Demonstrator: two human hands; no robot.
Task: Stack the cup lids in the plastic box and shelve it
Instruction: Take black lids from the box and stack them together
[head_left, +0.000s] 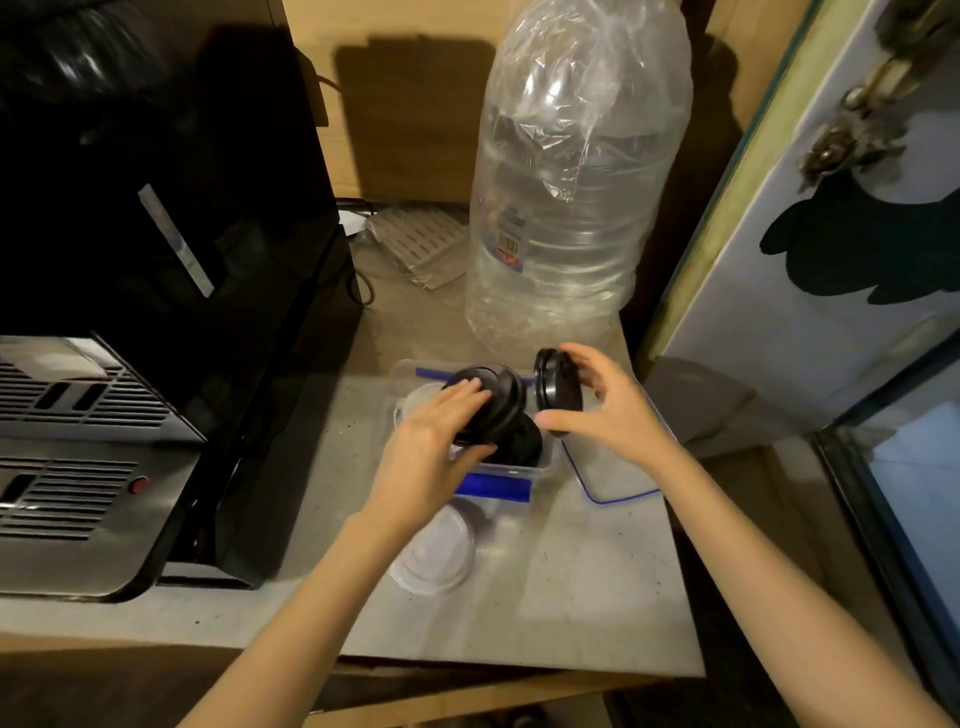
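At far left we note a black and steel coffee machine (104, 395) standing on the grey table (571, 597). Our left forearm enters from the bottom edge and angles up and to the right. The left hand (431, 447) is palm down over the clear plastic box (514, 475), its fingers (470, 389) spread across the top of a stack of black cup lids (493, 400) and the thumb under the stack's near edge; the stack is gripped and tilted, held just above the box. More black lids (522, 441) lie inside the box. Clear lids (434, 551) rest on the table just in front of the box, partly under the left wrist. Behind the box stands a large clear water bottle (571, 197). The right forearm comes in from the lower right. The right hand (605, 405) holds a second black lid stack (556, 387) on edge, pinched between thumb below and fingertips above, over the box's right end. The box's blue-rimmed cover (618, 488) lies flat on the table at right, partly under this wrist.
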